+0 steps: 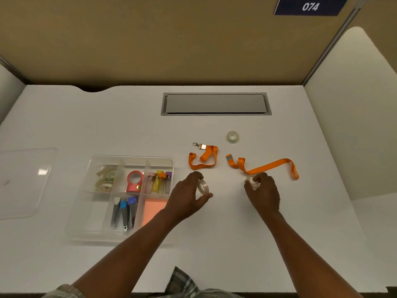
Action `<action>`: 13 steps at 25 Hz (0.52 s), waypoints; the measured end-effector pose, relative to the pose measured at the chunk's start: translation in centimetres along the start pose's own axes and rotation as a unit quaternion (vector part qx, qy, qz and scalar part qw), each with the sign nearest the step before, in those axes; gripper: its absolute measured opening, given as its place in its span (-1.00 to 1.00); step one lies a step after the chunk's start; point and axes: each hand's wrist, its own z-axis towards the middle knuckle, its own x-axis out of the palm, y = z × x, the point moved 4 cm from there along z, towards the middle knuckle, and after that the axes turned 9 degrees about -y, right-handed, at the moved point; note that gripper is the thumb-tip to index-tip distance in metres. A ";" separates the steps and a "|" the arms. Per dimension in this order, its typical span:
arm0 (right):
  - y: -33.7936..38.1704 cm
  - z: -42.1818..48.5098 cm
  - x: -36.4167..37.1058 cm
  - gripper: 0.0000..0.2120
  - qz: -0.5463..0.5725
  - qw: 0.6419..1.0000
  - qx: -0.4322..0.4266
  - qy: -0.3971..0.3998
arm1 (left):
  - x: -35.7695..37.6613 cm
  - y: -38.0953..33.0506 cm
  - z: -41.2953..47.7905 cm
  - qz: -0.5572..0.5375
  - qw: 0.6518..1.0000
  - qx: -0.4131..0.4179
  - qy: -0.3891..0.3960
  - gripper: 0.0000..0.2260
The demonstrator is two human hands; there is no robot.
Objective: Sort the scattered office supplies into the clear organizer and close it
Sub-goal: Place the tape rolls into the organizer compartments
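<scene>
Organizer [131, 157] lies left of both hands, lid off. L hand [187, 196] just beside its right wall, R hand [265, 195] well apart. We see each curled round one roll: L tape roll [203, 187], R tape roll [254, 183]. Tape compartment [92, 175] = far-left corner; L hand nearer, prob. drops first.

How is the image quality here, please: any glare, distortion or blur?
Head view: wide-angle distortion splays the desk edges; a ceiling-light reflection glares on the clear lid; lighting is even, shadows faint; the clear organizer walls look faint; the tape roll in the left hand reads clearly, the one in the right hand barely.
</scene>
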 end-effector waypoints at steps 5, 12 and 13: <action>8.7 -2.7 4.2 -0.70 0.128 0.987 -0.075 0.056 | -3.9 4.2 -1.0 -0.003 0.998 0.003 -0.056 -0.53; 18.2 -7.8 9.9 -0.54 0.140 0.963 -0.193 0.126 | -10.1 11.1 -2.7 0.039 0.992 -0.013 -0.118 -0.54; 19.5 -8.5 10.5 -0.55 0.150 0.958 -0.208 0.132 | -10.9 12.2 -3.1 0.051 0.991 -0.018 -0.126 -0.53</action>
